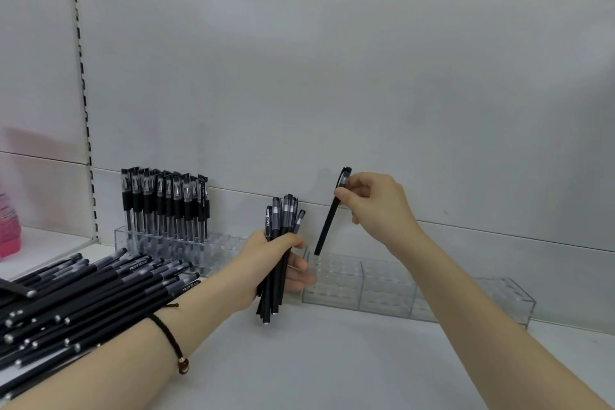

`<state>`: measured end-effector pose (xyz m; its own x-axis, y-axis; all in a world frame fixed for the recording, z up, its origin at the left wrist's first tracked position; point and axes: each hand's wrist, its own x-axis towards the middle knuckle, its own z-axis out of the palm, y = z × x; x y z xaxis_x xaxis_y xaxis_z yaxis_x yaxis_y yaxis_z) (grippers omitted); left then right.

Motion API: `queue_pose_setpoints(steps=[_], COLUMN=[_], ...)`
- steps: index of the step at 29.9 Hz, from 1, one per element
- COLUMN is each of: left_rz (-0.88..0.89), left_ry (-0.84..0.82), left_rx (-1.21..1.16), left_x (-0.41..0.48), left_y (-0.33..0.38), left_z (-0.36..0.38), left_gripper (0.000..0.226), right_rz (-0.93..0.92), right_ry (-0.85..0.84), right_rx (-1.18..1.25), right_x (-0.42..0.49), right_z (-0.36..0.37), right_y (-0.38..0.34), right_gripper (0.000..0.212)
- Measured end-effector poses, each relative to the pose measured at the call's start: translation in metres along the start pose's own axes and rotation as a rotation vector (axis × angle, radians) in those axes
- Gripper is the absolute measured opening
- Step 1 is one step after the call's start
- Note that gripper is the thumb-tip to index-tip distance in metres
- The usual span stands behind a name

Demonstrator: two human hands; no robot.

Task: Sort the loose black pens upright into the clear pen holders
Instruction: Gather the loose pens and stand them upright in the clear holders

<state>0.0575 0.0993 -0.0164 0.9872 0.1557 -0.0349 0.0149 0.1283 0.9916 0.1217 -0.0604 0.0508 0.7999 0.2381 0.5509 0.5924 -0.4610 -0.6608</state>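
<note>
A white surface lies closest, with both arms stretched over it. The left wrist wears a black cord bracelet. To the left, a big pile of loose black pens lies flat on the surface. A bit farther in, the left hand has its fingers curled tight round a bunch of pens, caps up, low ends just above the surface. The right hand pinches one pen near its cap. This pen leans a little, with its low end right over the left end of a long clear holder. Farther back on the left, a second clear holder has a row of standing pens. A pink bottle peeks in at the far left, and a white wall stands behind everything
</note>
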Motion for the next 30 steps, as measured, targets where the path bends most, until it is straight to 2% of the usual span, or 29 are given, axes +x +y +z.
queue_pose_setpoints(steps=[5, 12, 15, 18, 23, 27, 30], left_rz=[0.020, 0.033, 0.040, 0.042, 0.068, 0.165, 0.205], left_ry=[0.022, 0.029, 0.009, -0.005, -0.042, -0.085, -0.106], left_rx=[-0.013, -0.027, -0.031, -0.043, -0.053, -0.070, -0.110], left_x=[0.000, 0.001, 0.000, -0.002, -0.007, -0.008, -0.009], left_y=[-0.001, -0.004, -0.004, -0.004, 0.000, 0.003, 0.005], left_z=[0.000, 0.001, 0.001, 0.001, 0.002, 0.002, 0.001], left_gripper=[0.011, 0.014, 0.015, 0.015, 0.015, 0.010, 0.009], right_rz=[0.005, -0.060, -0.027, 0.038, 0.074, 0.053, 0.034], right_ry=[-0.010, 0.000, -0.071, -0.138, -0.129, -0.041, -0.084], right_rx=[0.036, -0.104, -0.149, -0.163, -0.242, -0.095, -0.008], right_x=[-0.002, -0.003, -0.004, -0.010, -0.018, -0.017, -0.017], right_z=[-0.001, 0.007, 0.015, 0.026, 0.031, 0.029, 0.026], right_y=[-0.002, 0.000, 0.009, 0.018, 0.024, 0.017, 0.004], right_gripper=[0.008, 0.006, 0.006, 0.013, 0.034, 0.037, 0.036])
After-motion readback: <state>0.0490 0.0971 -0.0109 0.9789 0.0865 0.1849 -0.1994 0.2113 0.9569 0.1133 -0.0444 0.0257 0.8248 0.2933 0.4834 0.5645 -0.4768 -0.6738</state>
